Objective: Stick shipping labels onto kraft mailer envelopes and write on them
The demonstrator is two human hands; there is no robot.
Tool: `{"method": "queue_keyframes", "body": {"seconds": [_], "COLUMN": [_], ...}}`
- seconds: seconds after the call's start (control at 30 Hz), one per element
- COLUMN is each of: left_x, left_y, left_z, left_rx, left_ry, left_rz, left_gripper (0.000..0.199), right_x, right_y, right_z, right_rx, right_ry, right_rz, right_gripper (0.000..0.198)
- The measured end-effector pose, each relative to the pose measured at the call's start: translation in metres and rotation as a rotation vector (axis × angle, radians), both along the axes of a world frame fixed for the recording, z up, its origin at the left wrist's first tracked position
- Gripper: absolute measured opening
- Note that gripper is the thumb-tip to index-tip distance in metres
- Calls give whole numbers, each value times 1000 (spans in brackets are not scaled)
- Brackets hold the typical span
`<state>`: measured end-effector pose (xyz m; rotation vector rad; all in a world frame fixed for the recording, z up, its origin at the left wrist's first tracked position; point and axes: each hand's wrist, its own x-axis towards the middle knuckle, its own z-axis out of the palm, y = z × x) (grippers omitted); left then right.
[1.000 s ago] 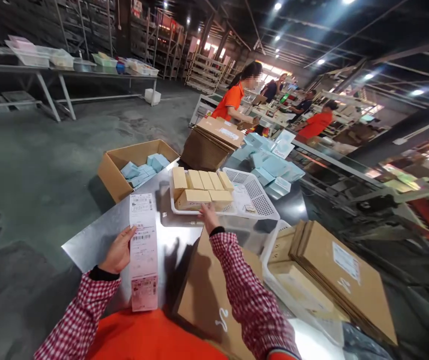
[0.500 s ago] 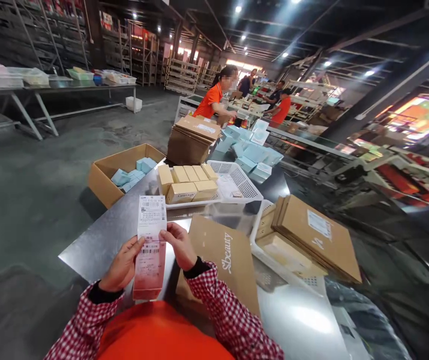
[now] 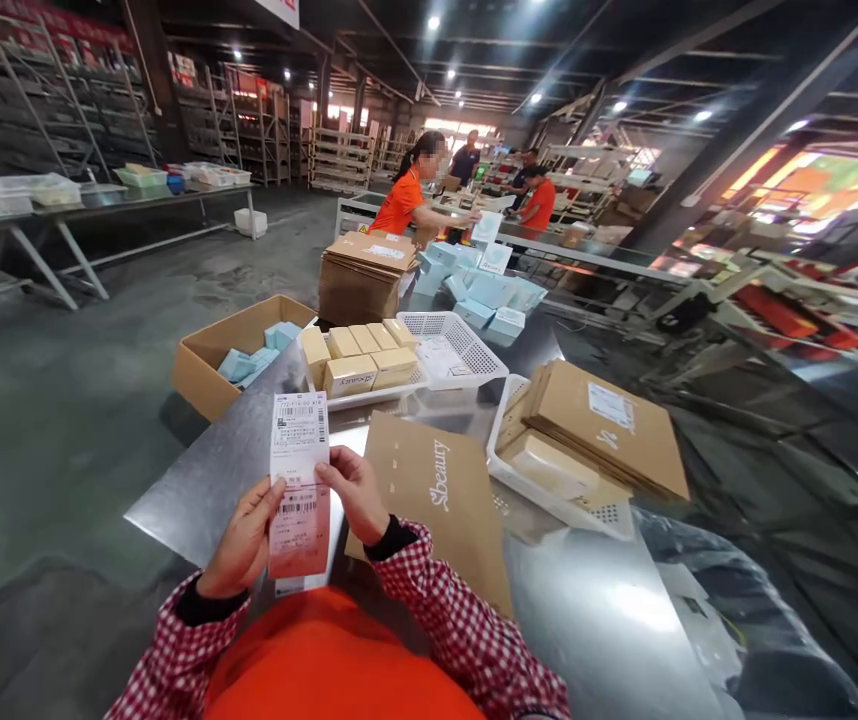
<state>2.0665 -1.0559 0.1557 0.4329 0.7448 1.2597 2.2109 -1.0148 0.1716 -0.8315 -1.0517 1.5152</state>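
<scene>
A long printed shipping label (image 3: 300,440) with barcodes hangs between my two hands, its lower part tinted red. My left hand (image 3: 245,535) pinches its left edge near the middle. On the opposite edge, my right hand (image 3: 354,492) grips it between thumb and fingers. Beneath and to the right lies a flat brown carton (image 3: 429,490) with white lettering, partly covered by my right sleeve. Beyond the label, a white basket (image 3: 376,394) carries several cream boxes (image 3: 350,375).
A metal table (image 3: 586,590) bears a second basket (image 3: 541,495) with folded cartons (image 3: 601,420), a white perforated basket (image 3: 474,350), blue boxes (image 3: 493,290) and a carton stack (image 3: 361,285). An open carton (image 3: 208,365) stands left. A co-worker (image 3: 403,200) stands beyond.
My view has shifted slightly, so the table items sit further left. Both hands keep hold of the label, which is tilted a little differently. The co-worker's arm now reaches to a blue box.
</scene>
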Motion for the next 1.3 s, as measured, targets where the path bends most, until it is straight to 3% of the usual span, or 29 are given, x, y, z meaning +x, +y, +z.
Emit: {"method": "queue_keyframes", "body": {"seconds": [0.47,0.63,0.7,0.8,0.87,0.93,1.1,1.23,1.3], "left_x": [16,17,16,15,13,11,10,22,27], "left_y": [-15,-18,-20,-22,-25,-29,-34,-34,-34], "left_z": [-3,-16,-22,-31,-37,-43,-47,-44,-44], "left_rx": [37,150,157,189,258,319,382,427,437], "left_ry": [129,411,601,903,1048,1110,1165,1167,1176], "left_rz": [-17,-93,-51,-24,-101,-195,-380,-514,-504], "left_gripper": [37,42,40,38,38,39,39,40,40], "right_x": [19,28,33,40,42,44,51,50,53], "right_y": [-15,-16,-22,-38,-50,-59,-71,-78,-77], "right_z": [-11,-23,-31,-41,-48,-54,-64,-73,-78], "right_rx": [-15,22,95,409,632,699,512,116,-103], "right_ry": [23,-67,-242,-680,-885,-939,-727,-442,-226], "right_rz": [8,0,-98,-251,-165,-36,4,-35,-86], "right_gripper": [30,31,36,44,33,22,25,19,19]}}
